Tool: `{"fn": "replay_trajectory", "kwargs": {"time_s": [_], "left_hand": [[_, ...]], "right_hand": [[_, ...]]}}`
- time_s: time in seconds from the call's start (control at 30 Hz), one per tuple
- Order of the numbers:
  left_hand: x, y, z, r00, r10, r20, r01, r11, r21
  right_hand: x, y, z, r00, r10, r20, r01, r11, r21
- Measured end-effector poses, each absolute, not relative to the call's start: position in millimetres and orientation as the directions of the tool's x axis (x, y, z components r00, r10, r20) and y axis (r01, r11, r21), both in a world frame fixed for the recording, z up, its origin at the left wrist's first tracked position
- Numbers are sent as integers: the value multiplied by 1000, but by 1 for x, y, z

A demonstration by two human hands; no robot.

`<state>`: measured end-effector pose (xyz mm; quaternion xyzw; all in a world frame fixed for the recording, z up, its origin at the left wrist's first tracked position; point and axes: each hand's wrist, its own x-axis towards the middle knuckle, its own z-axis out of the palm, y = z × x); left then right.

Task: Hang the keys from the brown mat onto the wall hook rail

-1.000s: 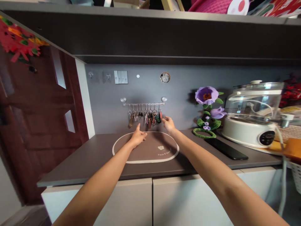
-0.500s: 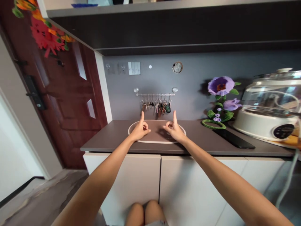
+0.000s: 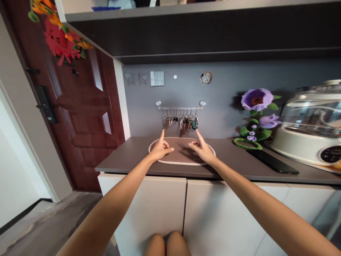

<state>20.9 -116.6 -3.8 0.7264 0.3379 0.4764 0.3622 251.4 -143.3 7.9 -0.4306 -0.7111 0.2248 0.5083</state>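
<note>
My left hand (image 3: 160, 149) hovers above the left part of a brown oval mat (image 3: 179, 142) with a pale rim. Its index finger points away from me and the thumb sticks out to the right; the other fingers are curled. Mirroring it over the mat's right part, my right hand (image 3: 204, 149) has its index finger and thumb stretched apart. Neither hand holds anything. Just beyond the fingertips, several keys (image 3: 185, 122) hang from a clear rail (image 3: 181, 108) on the grey wall. In the picture, the right index tip almost meets a dark green key fob (image 3: 194, 124).
Right of the mat are purple artificial flowers (image 3: 257, 100), a black phone (image 3: 274, 163) and a white appliance with a clear top (image 3: 306, 137). A dark shelf (image 3: 213, 33) overhangs the counter (image 3: 122, 153). White cabinet doors (image 3: 149, 202) stand below; a red-brown door (image 3: 80, 121) is at left.
My view has shifted slightly, so the scene sits a little farther right. Both index fingers, more upright before, now lean forward. The keys and mat stay where they were.
</note>
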Motion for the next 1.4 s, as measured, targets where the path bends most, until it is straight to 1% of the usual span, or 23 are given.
{"fn": "replay_trajectory", "kwargs": {"time_s": [0.07,0.17,0.2,0.3,0.4,0.53,0.67,0.77,0.83,0.93,1.07,1.2,1.3,1.4], "left_hand": [[16,-103,5,208,882,423,169,-459,873],[9,-73,24,21,921,388,174,-386,906],[8,-61,30,-14,926,376,167,-369,914],[11,-25,45,-64,937,344,122,-335,934],[22,9,52,-75,945,318,26,-317,948],[40,41,55,29,952,303,-104,-299,949],[51,57,58,145,969,200,-274,-155,949],[57,64,62,263,948,180,-383,-69,921],[62,68,63,307,931,196,-417,-53,907],[70,72,61,328,915,233,-457,-62,887],[78,71,54,380,890,252,-501,-31,865],[82,63,52,422,866,269,-539,1,842],[83,57,55,442,854,275,-573,33,819],[83,50,61,419,877,236,-583,60,810]], "right_hand": [[258,-132,20,-23,878,477,385,449,-807],[270,-105,41,127,885,448,359,380,-853],[275,-94,48,167,886,432,355,355,-865],[286,-59,62,243,908,340,311,259,-914],[292,-31,70,239,930,280,233,225,-946],[294,-4,70,128,955,268,146,250,-957],[297,17,62,57,972,228,65,224,-972],[293,30,57,-2,974,225,-12,225,-974],[287,36,56,-32,967,253,-66,250,-966],[275,40,55,1,958,288,-160,285,-945],[263,35,55,68,966,250,-283,259,-923],[254,26,56,20,977,212,-398,202,-895],[249,23,56,-28,978,209,-428,177,-886],[247,22,59,-55,982,179,-399,142,-906]]}}
